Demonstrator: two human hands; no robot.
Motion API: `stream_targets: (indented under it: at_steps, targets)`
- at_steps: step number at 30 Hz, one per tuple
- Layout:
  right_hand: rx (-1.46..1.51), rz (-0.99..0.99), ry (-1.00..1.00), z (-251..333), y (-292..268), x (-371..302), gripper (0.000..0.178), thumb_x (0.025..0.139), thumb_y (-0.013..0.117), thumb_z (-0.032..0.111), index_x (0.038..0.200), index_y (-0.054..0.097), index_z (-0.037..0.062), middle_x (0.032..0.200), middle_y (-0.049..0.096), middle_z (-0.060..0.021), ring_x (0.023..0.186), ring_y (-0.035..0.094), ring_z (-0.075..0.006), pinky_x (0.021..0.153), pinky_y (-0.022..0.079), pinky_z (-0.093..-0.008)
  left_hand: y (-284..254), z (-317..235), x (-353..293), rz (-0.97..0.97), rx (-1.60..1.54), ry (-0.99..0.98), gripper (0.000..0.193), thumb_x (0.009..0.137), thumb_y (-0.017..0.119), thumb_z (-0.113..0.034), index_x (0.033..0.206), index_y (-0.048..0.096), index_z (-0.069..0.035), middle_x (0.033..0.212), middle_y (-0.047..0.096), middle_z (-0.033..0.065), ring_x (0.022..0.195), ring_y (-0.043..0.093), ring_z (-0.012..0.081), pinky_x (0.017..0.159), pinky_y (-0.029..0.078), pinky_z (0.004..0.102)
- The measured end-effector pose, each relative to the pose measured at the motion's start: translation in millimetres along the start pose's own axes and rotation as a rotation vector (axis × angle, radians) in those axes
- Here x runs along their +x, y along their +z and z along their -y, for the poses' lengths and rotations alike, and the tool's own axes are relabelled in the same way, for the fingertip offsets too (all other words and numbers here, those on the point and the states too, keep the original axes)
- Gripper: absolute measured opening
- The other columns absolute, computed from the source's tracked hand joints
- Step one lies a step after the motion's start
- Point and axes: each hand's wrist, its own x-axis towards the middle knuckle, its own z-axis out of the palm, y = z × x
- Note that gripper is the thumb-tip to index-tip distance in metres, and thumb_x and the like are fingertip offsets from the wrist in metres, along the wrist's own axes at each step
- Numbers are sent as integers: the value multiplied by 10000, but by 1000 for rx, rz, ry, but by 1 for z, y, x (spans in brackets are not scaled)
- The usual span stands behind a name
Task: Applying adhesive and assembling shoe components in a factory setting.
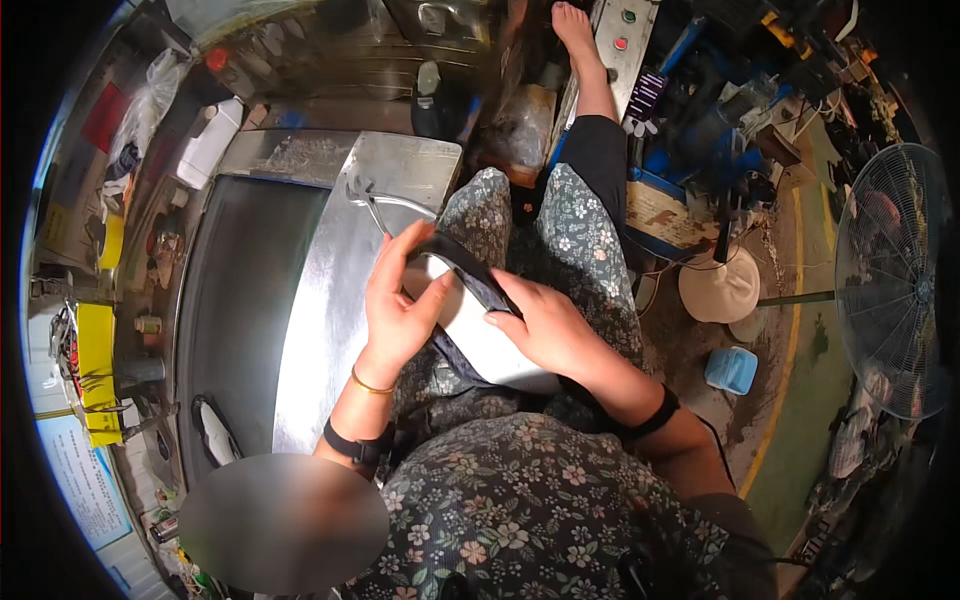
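Balancing pressure from both sides should keep creases out here! Cold, shiny metal desk; off its right edge, over the floral lap, a smooth, long white form. Left hand: grip curled around its far end. Right hand: grip closed on soft-looking dark fabric.
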Motion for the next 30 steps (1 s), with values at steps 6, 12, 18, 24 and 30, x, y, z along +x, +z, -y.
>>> stream_targets:
  at_steps: [6,12,18,24,30]
  targets:
    - [345,47,207,-17,-7,16,299,911,626,149,1156,628,-22,868,678,-241,812,708,-198,688,530,-309,-4,20,5,-47,-296,-290,577,817,704,-59,1346,481,-11,1325,536,123,1181,530,206,1000,421,304]
    - [1206,147,775,-57,8,29,551,1019,409,451,1270,551,-19,1149,644,-115,995,614,-164,883,472,-289,-13,13,33,76,-578,-535,458,837,689,-27,1267,531,-39,1060,631,54,925,613,138,824,498,257]
    - [514,210,579,-17,38,26,510,1034,329,377,1214,557,-42,1079,651,-212,986,630,-312,877,469,-380,-1,2,40,145,-615,-629,583,825,707,4,1326,409,-26,1022,617,59,850,594,104,719,488,223]
    - [-418,186,213,6,26,60,382,940,497,266,1073,588,-81,860,647,-248,792,678,-301,621,541,-387,6,19,56,171,-440,-594,534,838,682,10,1312,438,-24,1057,618,49,935,583,124,810,475,250]
    - [655,378,303,-53,16,5,622,1044,329,351,1518,121,7,1536,263,-193,1429,256,-284,1135,236,-349,21,22,42,151,-398,-443,543,859,689,-14,1330,420,-13,1032,613,37,874,586,95,742,485,217]
